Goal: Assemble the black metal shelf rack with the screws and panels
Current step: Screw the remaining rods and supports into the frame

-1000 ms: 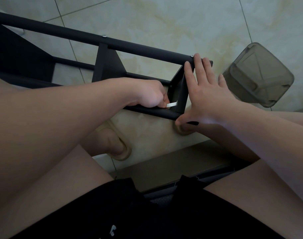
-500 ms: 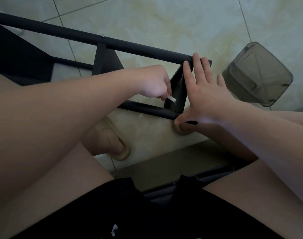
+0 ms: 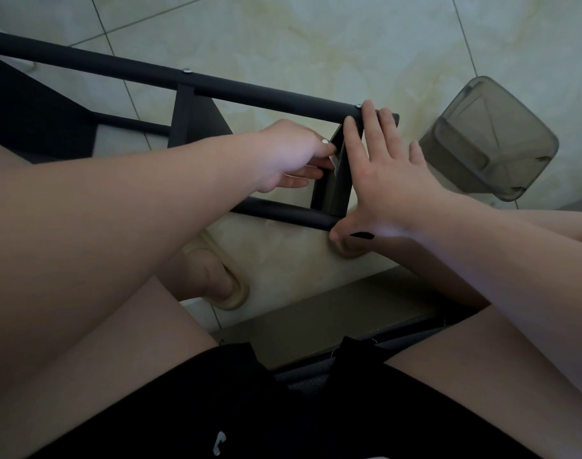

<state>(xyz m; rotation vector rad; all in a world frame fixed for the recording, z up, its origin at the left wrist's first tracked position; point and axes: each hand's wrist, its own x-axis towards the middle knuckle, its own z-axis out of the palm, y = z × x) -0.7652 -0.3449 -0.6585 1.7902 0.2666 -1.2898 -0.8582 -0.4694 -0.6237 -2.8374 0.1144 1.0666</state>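
The black rack (image 3: 190,120) lies on its side on the tiled floor (image 3: 316,34) just beyond my knees. Its upper tube (image 3: 266,94) runs from the left edge of view to a free end on the right, and the lower tube (image 3: 283,212) ends under my right thumb. Bare tile lies open beyond the upper tube. To the right there is only a narrow gap before a grey see-through container (image 3: 488,140) standing near the tube's end. The metal is matt black, with a small bright screw (image 3: 187,71) in the upper tube and another (image 3: 358,106) at the end panel (image 3: 340,190), which bridges the two tubes.

My left hand (image 3: 289,154) reaches into the opening between the tubes; thumb and forefinger pinch a small silvery piece (image 3: 332,159) against the panel's inner face, and I cannot tell what it is. My right hand (image 3: 392,183) lies flat on the panel's outer side, fingers (image 3: 352,134) straight, tips touching the upper tube, holding nothing. My slipper (image 3: 230,293) sits below the lower tube
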